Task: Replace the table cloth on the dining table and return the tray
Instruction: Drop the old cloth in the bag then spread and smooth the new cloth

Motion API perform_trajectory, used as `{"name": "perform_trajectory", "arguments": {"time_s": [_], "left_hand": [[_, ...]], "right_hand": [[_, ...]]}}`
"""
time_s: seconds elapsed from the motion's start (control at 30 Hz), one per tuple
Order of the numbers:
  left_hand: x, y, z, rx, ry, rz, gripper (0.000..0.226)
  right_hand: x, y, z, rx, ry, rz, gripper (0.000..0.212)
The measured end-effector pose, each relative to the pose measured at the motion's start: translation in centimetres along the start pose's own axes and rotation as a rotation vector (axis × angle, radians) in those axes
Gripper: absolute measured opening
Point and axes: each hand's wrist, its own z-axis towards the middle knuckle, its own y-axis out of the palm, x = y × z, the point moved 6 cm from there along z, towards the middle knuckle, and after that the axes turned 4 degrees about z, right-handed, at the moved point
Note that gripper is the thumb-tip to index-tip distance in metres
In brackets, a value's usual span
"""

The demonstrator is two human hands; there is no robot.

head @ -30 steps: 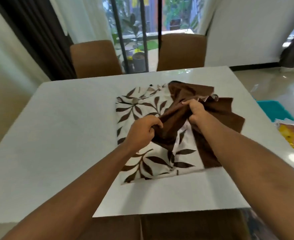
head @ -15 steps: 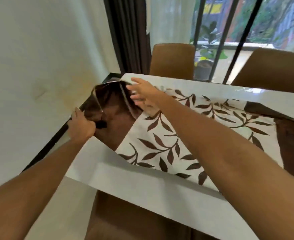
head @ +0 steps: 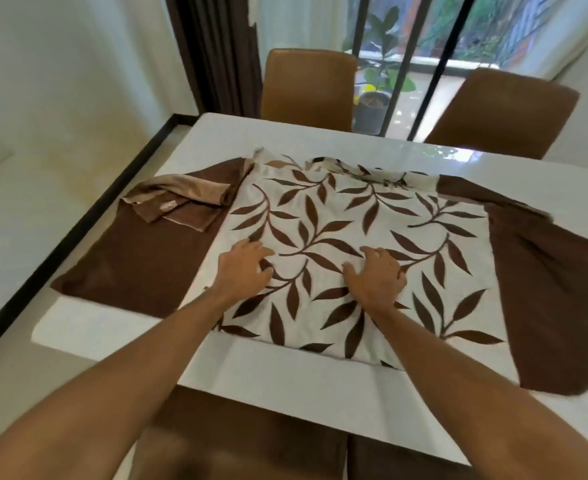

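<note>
A table cloth, cream with brown leaves in the middle and plain brown panels at both ends, lies partly unfolded on the white dining table. Its left brown panel has a folded-over corner showing a shiny tan underside. My left hand rests on the leaf-patterned part with fingers spread and slightly bent. My right hand rests on the same part a little to the right, fingers curved with their tips on the fabric. No tray is in view.
Two brown chairs stand at the table's far side before a glass door with dark bars. Another brown chair back is below the near edge. A white wall and dark curtain are on the left.
The cloth has gone from a bunched bundle to spread across the table, both brown ends laid out. My hands let go of the left corner and now rest on the patterned middle.
</note>
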Motion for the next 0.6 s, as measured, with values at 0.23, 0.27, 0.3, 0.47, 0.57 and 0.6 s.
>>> {"name": "perform_trajectory", "arguments": {"time_s": [0.23,0.27,0.3,0.47,0.57,0.6], "left_hand": [[9.6,7.2,1.2,-0.142,0.371,0.210,0.071],[10.4,8.0,1.4,-0.119,0.381,0.215,0.070],[10.6,8.5,1.5,-0.081,0.374,0.228,0.069],[12.1,9.8,2.0,0.000,0.241,0.220,0.066],[13.7,10.0,1.7,0.056,0.143,0.221,0.065],[14.3,10.2,1.6,0.083,0.104,0.221,0.065]], "right_hand": [[8.5,0.2,-3.7,0.041,0.195,-0.120,0.082],[9.2,0.2,-3.2,0.026,0.209,-0.139,0.084],[9.4,0.2,-2.7,0.016,0.202,-0.156,0.086],[10.7,-0.5,0.9,-0.044,0.111,-0.190,0.087],[11.0,-1.4,4.2,-0.111,0.016,-0.194,0.087],[10.9,-1.6,5.8,-0.137,-0.015,-0.196,0.086]]}}
